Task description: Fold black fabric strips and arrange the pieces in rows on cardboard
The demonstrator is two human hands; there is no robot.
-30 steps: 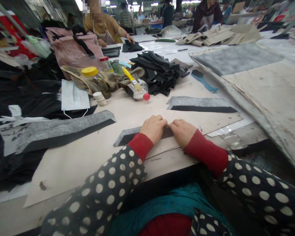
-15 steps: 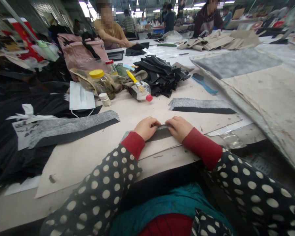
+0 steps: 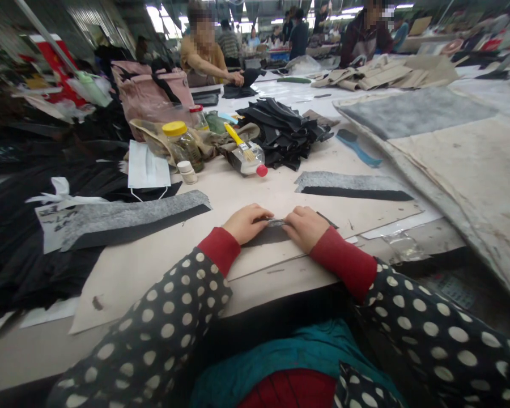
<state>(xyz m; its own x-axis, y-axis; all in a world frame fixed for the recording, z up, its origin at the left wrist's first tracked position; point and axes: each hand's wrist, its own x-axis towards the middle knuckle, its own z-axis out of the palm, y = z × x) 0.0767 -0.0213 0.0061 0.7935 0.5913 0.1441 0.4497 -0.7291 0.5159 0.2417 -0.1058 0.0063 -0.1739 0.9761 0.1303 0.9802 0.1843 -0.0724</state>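
A dark strip with a grey fuzzy edge lies on the pale board in front of me. My left hand pinches its upper edge, fingers closed. Close beside it, my right hand grips the same edge farther right, and a bit of the strip shows beyond that hand. The fingertips hide part of the edge. Another grey and black strip lies flat behind my right hand. Further such strips lie at the left, by a white cloth tie.
Behind my hands are a yellow-lidded jar, a small white bottle, a yellow brush on a plastic bottle, and a black pile. A face mask lies left. A person works across the table.
My hands have moved slightly apart along the strip, still holding its edge. More of the strip shows past my right hand. The view has shifted a little.
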